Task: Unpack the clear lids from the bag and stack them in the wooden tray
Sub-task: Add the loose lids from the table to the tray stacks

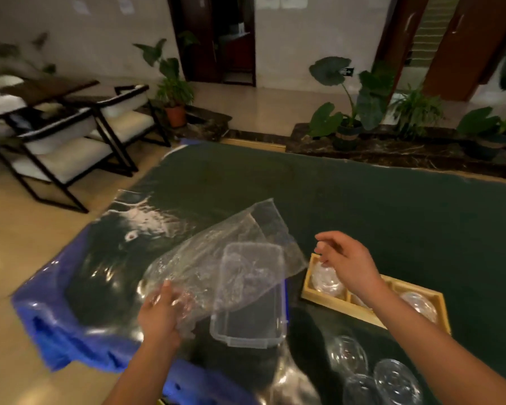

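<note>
Left grip (pixel 161 311) clutches the clear bag (pixel 216 249) above the tabletop (pixel 392 206). Right grip (pixel 348 261) hovers, fingers loosely curled and empty, over a clear lid (pixel 324 277) in the wooden tray (pixel 306 287).

Dim, warm indoor light covers the dark table (pixel 392 200) where I work. White glare streaks the plastic sheet (pixel 140 223) at left and glints off the clear bag (pixel 216 258) gripped in my left hand (pixel 159 314). Pale reflections sit on the polished floor (pixel 18 229). Motion blur softens my right hand (pixel 348 258) and smears the chairs (pixel 70 141) and plants (pixel 357 97). The wide lens tilts the door frames (pixel 450 54) along the top edge.
</note>
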A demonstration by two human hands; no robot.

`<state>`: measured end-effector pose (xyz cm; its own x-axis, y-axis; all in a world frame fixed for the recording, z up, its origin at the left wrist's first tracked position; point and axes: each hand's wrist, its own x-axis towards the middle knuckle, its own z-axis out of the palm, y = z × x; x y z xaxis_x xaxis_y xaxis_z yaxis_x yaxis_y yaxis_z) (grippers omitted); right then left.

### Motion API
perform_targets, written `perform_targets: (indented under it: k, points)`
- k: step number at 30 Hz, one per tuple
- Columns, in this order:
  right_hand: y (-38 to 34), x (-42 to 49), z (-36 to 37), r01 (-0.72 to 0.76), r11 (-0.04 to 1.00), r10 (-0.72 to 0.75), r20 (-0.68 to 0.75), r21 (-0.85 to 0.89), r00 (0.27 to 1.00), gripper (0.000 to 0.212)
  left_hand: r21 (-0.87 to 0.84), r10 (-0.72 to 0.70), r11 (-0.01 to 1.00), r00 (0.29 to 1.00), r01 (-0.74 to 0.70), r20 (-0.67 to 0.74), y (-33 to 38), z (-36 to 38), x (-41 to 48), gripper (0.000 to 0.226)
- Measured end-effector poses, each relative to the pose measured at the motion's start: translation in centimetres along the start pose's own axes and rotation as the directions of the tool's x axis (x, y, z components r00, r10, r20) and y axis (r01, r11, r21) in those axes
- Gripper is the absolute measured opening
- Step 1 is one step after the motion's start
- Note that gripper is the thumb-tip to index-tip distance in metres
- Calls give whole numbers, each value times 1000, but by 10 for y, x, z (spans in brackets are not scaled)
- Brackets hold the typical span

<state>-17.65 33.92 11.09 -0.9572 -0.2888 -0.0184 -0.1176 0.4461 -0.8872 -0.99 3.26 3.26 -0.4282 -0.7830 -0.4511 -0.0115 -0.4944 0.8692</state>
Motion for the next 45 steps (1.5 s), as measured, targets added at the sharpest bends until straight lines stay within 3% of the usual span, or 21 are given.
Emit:
perform_targets:
  k: [5, 9, 12, 17, 22, 27, 29, 32, 35, 38, 42, 45]
  points:
    - [-19, 4, 73, 33, 998, -38, 114, 45, 993, 15, 5, 9, 1000, 989, -8, -145, 3, -48, 37, 49]
    - [-27, 3, 129, 7, 1000, -11, 334, 11, 943, 31, 4, 1, 1000, 987, 0, -161, 1, -73, 58, 50]
    - [-30, -1, 160, 5, 996, 30, 404, -86, 914, 42, 7, -11, 1000, 984, 13, -176, 3, -87, 70, 51]
    - [-28, -3, 179, -20, 987, 74, 344, -159, 936, 38, 53, -24, 998, 981, 35, -191, 10, -102, 91, 58]
    - [-24, 0, 181, -71, 979, 129, 312, -192, 941, 33, 308, -68, 947, 994, 91, -82, 6, -103, 101, 81]
    - [-20, 0, 177, -90, 978, 142, 284, -191, 948, 34, 308, -105, 943, 991, 128, -88, 2, -103, 102, 83]
    - [-18, 0, 175, -99, 978, 149, 276, -186, 949, 34, 382, -41, 918, 983, 108, -178, 5, -102, 100, 87]
    - [-15, -3, 169, -127, 979, 166, 260, -161, 951, 32, 576, 174, 818, 955, -3, -242, 14, -96, 87, 83]
    - [-9, -7, 160, -140, 980, 169, 226, -139, 959, 30, 701, 384, 686, 915, -194, -122, 17, -80, 63, 73]
    - [-3, -12, 143, -147, 985, 162, 177, -94, 971, 28, 746, 494, 533, 863, -398, 107, 11, -59, 39, 62]
    - [7, -22, 110, -157, 987, 161, 106, -43, 981, 23, 704, 449, 393, 791, -592, 415, -6, -27, 7, 54]
    - [19, -34, 80, -178, 984, 177, 63, 4, 982, 17, 635, 370, 352, 725, -688, 580, -21, 0, -20, 52]
